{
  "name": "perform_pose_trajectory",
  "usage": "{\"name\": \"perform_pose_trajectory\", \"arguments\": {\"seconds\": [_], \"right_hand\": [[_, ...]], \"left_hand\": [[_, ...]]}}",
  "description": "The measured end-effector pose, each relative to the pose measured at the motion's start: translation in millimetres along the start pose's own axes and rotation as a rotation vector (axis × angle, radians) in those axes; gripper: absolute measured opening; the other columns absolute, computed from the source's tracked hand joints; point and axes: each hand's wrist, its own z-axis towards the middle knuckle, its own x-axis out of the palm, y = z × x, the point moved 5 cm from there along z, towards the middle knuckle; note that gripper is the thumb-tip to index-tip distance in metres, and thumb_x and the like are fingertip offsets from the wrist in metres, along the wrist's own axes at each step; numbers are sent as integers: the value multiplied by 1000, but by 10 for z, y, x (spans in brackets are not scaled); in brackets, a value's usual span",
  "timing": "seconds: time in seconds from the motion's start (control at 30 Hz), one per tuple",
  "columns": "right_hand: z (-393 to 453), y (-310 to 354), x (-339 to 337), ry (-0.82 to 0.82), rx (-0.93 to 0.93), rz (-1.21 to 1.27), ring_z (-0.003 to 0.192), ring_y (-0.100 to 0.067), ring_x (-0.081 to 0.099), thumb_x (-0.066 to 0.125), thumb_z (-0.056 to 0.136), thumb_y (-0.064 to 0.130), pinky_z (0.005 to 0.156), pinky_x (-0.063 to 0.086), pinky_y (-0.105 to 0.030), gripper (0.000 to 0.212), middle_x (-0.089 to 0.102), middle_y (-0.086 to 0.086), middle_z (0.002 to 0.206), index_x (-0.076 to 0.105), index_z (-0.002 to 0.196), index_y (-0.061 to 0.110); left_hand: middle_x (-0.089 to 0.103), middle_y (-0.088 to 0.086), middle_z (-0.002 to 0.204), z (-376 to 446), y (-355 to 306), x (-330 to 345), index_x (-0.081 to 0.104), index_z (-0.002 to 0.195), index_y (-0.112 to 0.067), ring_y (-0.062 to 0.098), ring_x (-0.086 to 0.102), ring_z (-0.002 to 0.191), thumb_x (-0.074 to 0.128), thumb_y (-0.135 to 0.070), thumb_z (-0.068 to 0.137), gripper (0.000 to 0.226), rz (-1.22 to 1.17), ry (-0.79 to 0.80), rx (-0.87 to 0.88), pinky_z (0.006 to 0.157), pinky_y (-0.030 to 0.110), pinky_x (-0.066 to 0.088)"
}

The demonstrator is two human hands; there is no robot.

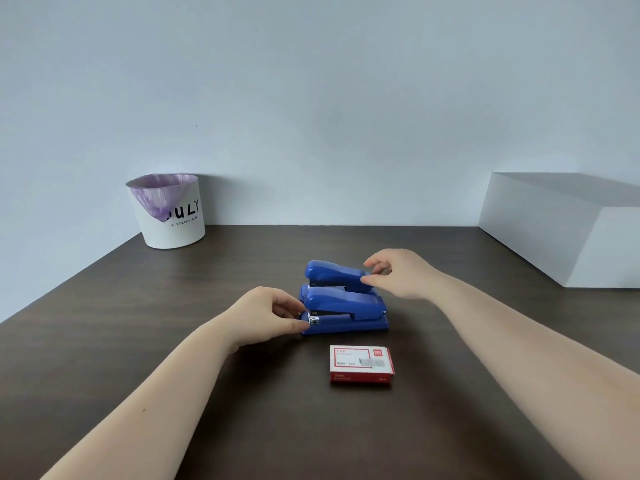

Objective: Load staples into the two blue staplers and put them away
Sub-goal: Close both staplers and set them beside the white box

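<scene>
Pinching the front of the nearer blue plastic stapler [344, 311] with left hand [268, 315] fingers closed on it. Right hand [398, 271], fingers parted, touching the rear of the farther blue plastic stapler [336, 276]. Steadying the base, lifting only the cover; red-and-white cardboard staple box [361, 363] lying nearer than both hands.

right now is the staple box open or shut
Shut. The red and white staple box lies flat on the dark table in front of the staplers, with no flap raised and no staples showing.
</scene>
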Motion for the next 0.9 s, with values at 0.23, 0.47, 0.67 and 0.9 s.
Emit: {"name": "perform_pose_trajectory", "arguments": {"seconds": [0.23,0.47,0.67,0.9], "right_hand": [[65,78,135,13,-69,-86,99,-19,57,61,88,29,82,42,-27,35,63,-3,117,60,121,18],[75,32,157,-15,-75,-90,98,-20,57,61,88,24,83,43,-28,32,64,-3,114,61,119,16],[33,-148,102,-95,-14,-88,90,-17,54,61,88,26,80,43,-27,31,65,-4,110,60,117,16],[-85,-410,3,-187,82,-83,86,-20,54,63,86,33,75,41,-28,31,65,-4,102,60,110,14]], "left_hand": [[74,-6,86,5,21,19,71,95,-24,6,66,78,76,-34,71,26,-1,-81,12,73,19,47],[71,-11,83,-13,35,19,70,93,-27,4,66,80,74,-33,74,20,9,-127,38,75,19,49],[68,-17,81,-17,22,32,67,87,-32,-1,63,79,68,-27,80,8,49,-138,69,74,16,46],[70,-14,85,10,34,27,66,82,-35,1,64,81,63,-22,84,13,71,-153,72,76,19,46]]}}
